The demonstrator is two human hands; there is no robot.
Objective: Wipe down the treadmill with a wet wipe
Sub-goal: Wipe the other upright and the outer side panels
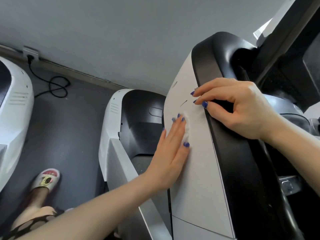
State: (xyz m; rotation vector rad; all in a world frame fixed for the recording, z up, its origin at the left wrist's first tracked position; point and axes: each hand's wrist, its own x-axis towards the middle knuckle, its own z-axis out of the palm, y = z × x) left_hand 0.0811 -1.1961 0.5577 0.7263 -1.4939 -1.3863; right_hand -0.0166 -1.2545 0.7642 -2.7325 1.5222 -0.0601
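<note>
Left hand (170, 146): flat, fingers straight, pressing a crumpled white wet wipe (186, 128) against the white plastic side panel of the treadmill (199, 170).
Right hand (242, 108): fingers curled over the panel's black rim, gripping it.
Wipe: under the left fingers, mid-panel.
Floor (72, 135): dark grey; a slippered foot (46, 179) stands on it.

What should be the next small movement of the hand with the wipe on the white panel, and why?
Probably slide the left hand up the white side panel toward the dark marks. Its straight fingers press the wet wipe flat just below those marks, while the right hand steadies the black edge.
</note>
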